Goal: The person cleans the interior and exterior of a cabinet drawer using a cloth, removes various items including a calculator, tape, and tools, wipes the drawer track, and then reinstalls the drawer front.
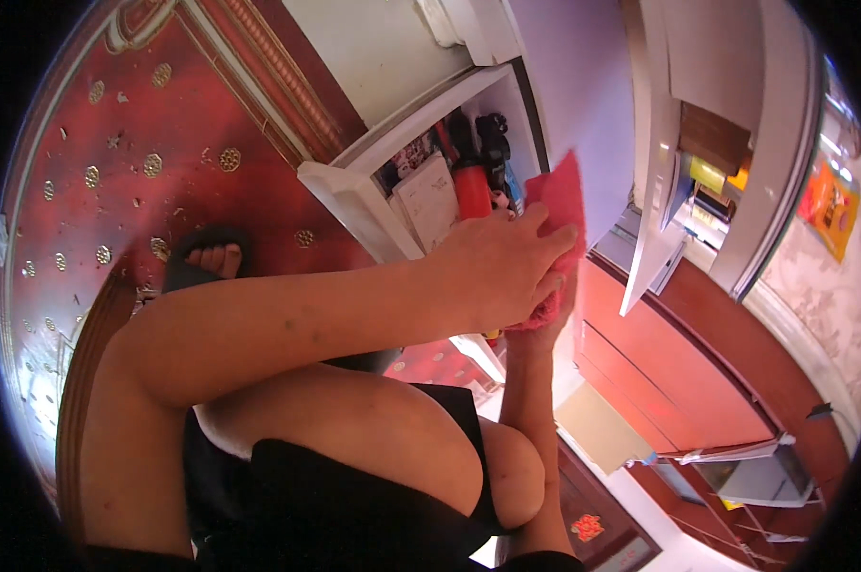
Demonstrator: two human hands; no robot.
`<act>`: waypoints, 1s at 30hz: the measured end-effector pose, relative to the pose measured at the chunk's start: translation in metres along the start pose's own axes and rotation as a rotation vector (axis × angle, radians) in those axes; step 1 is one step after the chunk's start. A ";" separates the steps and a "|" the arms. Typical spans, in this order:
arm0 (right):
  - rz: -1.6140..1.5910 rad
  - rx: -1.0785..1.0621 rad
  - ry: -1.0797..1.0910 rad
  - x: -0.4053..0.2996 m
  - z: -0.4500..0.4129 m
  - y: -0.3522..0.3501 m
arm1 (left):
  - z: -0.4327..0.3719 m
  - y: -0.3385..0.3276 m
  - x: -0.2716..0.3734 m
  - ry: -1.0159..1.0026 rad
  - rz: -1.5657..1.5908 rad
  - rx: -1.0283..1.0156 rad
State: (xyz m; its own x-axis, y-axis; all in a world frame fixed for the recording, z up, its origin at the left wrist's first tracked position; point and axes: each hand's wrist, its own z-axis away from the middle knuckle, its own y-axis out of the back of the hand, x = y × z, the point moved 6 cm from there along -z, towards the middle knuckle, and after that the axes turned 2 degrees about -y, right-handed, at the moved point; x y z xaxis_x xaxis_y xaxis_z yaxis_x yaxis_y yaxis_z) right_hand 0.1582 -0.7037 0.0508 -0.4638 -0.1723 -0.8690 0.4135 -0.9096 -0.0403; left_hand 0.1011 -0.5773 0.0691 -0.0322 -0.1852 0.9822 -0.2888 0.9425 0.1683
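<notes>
A pink-red fuzzy cloth point(562, 193) is bunched between my two hands in front of an open drawer. My left hand point(502, 261) grips it from the near side, its fingers curled over the cloth. My right hand point(544, 330) holds the cloth from behind and below; most of its fingers are hidden. Just beyond my left hand, the open white drawer point(351, 189) holds a red cylindrical object point(472, 189), a white box point(427, 196) bearing writing, and several dark items. Part of the drawer is hidden behind my left hand.
A pale purple panel point(580, 79) borders the drawer. Beyond it, a cabinet door point(648, 264) hangs ajar before shelves of small items. An orange packet point(834, 207) lies on a patterned surface. The red floor point(187, 129) has scattered debris, near my slippered foot point(216, 261).
</notes>
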 end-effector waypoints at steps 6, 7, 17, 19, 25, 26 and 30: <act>0.381 -0.082 0.007 0.021 -0.021 0.007 | -0.009 -0.013 -0.020 0.221 0.122 -0.238; 0.338 -0.062 0.004 0.021 -0.024 0.007 | -0.011 -0.013 -0.018 0.153 0.063 -0.180; 0.665 0.363 0.536 -0.050 -0.115 0.029 | -0.043 0.019 -0.039 -0.006 -0.132 0.176; 0.801 0.234 0.384 -0.040 -0.158 0.021 | -0.054 0.014 -0.042 -0.003 -0.169 0.109; 1.410 -0.084 0.837 -0.023 -0.200 -0.024 | -0.098 -0.011 -0.073 -0.196 -0.643 -0.008; 1.534 0.021 0.906 -0.027 -0.196 -0.021 | -0.112 -0.018 -0.083 -0.197 -0.669 -0.095; 1.694 0.462 0.539 -0.049 -0.242 0.094 | -0.166 -0.003 -0.096 -0.252 -1.021 -0.013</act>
State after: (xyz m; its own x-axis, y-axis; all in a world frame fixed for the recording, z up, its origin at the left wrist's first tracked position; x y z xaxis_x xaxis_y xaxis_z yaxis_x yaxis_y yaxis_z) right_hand 0.4092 -0.6891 -0.0302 0.4837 -0.8664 0.1243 -0.1518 0.0568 0.9868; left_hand 0.2643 -0.5164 -0.0114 0.0221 -0.9446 0.3273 -0.2806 0.3084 0.9089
